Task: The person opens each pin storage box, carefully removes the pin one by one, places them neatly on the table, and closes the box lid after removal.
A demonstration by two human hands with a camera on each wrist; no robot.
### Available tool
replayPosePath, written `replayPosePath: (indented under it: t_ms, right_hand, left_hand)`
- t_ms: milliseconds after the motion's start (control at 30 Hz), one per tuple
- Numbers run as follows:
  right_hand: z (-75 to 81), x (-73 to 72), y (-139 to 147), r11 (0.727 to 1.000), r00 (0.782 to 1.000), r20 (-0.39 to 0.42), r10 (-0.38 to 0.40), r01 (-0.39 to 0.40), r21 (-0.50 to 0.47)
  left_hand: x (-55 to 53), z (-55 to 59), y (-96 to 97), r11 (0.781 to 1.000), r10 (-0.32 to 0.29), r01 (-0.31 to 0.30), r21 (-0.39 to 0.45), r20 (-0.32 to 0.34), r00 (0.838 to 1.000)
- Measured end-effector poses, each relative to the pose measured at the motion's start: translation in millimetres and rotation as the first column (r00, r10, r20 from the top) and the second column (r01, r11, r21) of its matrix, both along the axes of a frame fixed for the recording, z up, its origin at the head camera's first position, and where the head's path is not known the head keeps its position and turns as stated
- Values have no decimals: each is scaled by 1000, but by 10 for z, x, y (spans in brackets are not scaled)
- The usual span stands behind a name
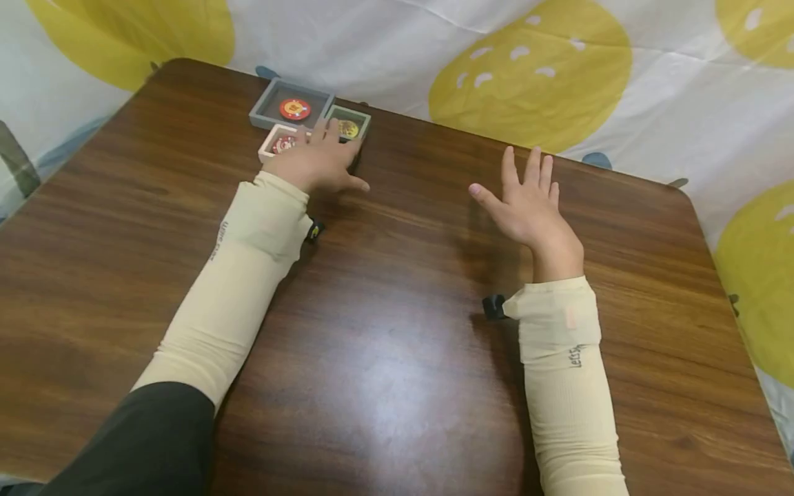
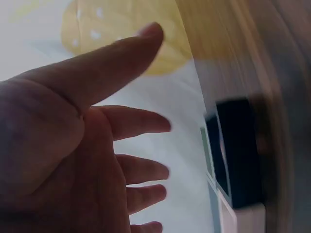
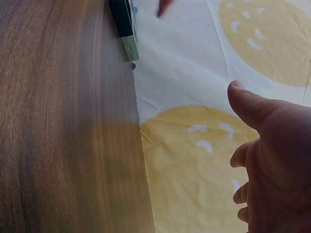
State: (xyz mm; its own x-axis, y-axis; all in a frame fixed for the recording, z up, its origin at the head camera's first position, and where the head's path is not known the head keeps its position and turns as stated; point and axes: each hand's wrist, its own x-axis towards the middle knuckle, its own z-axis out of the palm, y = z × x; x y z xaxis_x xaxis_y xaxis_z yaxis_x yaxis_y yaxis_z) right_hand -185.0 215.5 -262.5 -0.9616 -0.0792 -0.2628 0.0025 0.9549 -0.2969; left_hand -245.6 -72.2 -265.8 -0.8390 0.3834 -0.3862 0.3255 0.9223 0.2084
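My left hand (image 1: 316, 162) hovers with spread fingers over a cluster of small trays at the back left. It partly covers a pale pink tray (image 1: 265, 153) that contains a red-and-white round chip (image 1: 284, 143). Past its fingertips, a larger grey tray (image 1: 257, 117) has a red and yellow chip (image 1: 294, 109) in it. A green tray (image 1: 367, 124) with a yellow patterned chip (image 1: 349, 129) sits beside it. In the left wrist view a dark tray (image 2: 238, 155) shows, mostly hidden under the hand in the head view. My right hand (image 1: 530, 207), fingers spread, holds nothing above the table's right half.
The brown wooden table (image 1: 384, 289) has its back edge against a white curtain (image 1: 384, 41) with yellow circles. A black wrist camera (image 1: 494, 307) juts from the right sleeve, and another wrist camera (image 1: 315, 229) from the left one.
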Motion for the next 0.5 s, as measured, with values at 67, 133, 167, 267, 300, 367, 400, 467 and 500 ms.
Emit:
replayPosePath:
  t_ms: [67, 133, 167, 267, 300, 367, 400, 467, 500]
  right_hand:
    - [-2, 1, -1, 1000, 1000, 1, 1, -1, 1]
    - [-3, 2, 0, 1000, 1000, 2, 3, -3, 4]
    - [-2, 2, -1, 1000, 1000, 3, 4, -4, 4]
    - [-1, 3, -1, 1000, 1000, 5, 3, -3, 6]
    - [-2, 2, -2, 1000, 1000, 6, 4, -4, 6]
    - [-5, 1, -3, 1000, 1000, 9, 5, -5, 4]
    - [-6, 1, -3, 1000, 1000, 10, 6, -6, 7]
    - [-9, -3, -5, 1000, 1000, 14, 8, -8, 13]
    - [-12, -7, -8, 1000, 1000, 18, 9, -10, 15]
  left_hand:
    - [-23, 6, -62, 1000, 10, -10, -5, 14, 1000]
    - [-37, 9, -96, 1000, 8, -8, 0, 28, 1000]
    - [-43, 12, -106, 1000, 5, -5, 5, 32, 999]
    - [-49, 23, -113, 1000, -6, 6, 13, 29, 1000]
    - [-52, 23, -111, 1000, -9, 9, 12, 24, 1000]
    - [-58, 22, -102, 1000, -24, 23, 6, 12, 1000]
    - [-59, 20, -96, 999, -31, 31, 7, 6, 999]
    - [-66, 11, -84, 998, -48, 47, 34, 14, 999]
    - [-70, 6, -80, 997, -52, 50, 52, 28, 998]
